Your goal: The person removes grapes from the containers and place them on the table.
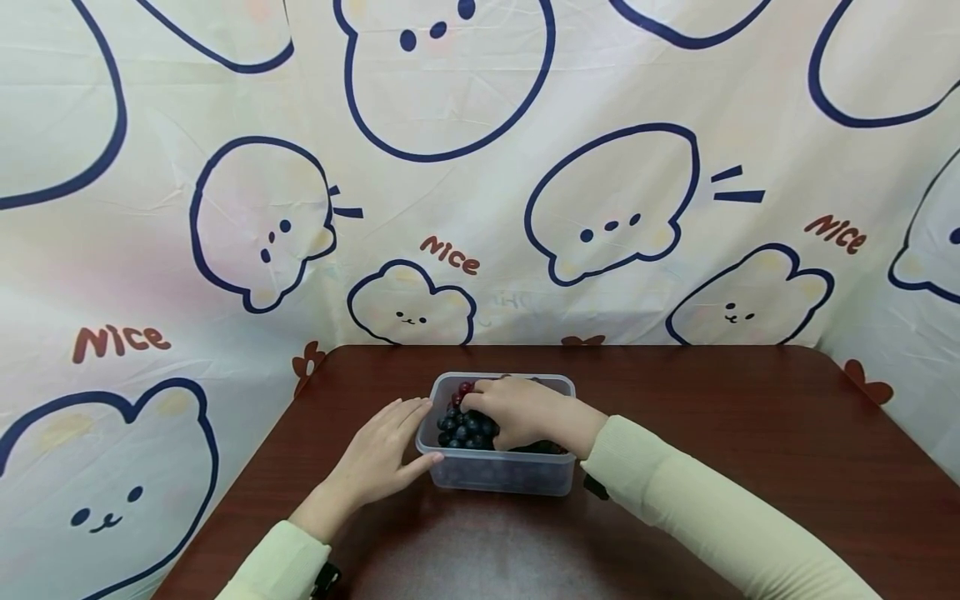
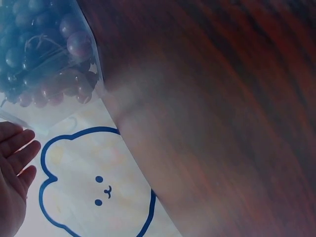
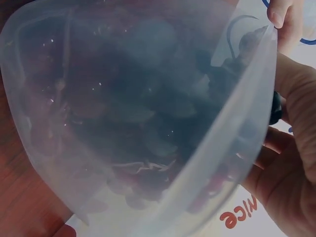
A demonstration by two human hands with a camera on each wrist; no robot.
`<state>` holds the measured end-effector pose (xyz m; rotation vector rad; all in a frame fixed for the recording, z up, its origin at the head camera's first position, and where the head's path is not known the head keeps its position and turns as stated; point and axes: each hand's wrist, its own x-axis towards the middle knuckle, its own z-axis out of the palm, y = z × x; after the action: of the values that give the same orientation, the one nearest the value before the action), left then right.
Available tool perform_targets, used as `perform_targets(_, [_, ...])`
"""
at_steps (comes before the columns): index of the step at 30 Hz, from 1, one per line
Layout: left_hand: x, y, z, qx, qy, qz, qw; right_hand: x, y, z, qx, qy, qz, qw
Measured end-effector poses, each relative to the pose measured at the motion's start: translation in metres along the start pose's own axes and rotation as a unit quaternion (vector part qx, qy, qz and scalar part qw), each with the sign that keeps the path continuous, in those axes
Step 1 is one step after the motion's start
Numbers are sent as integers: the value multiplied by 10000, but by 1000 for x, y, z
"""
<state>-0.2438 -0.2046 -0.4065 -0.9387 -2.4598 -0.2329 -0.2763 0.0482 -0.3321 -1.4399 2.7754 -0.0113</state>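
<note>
Now your right grip (image 1: 525, 408) is down among the grapes (image 1: 465, 429) in the box (image 1: 501, 475).
Dark ones show just left of it; whether it grasps any, I cannot tell. Your left grip (image 1: 378, 454), released, lies at the box's left end.
</note>
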Motion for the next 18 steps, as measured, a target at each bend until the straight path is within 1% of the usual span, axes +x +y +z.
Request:
perform_targets(4, [0,0,0,6,29,21,10000,-2,0,-1,132,47,-1,9999])
perform_targets(12, [0,0,-2,-80,-200,-135,9997,-6,-1,-1,169,275,-50,9995])
perform_targets(18, [0,1,-2,-106,-188,-147,9997,-10,-4,0,152,428,-30,9990])
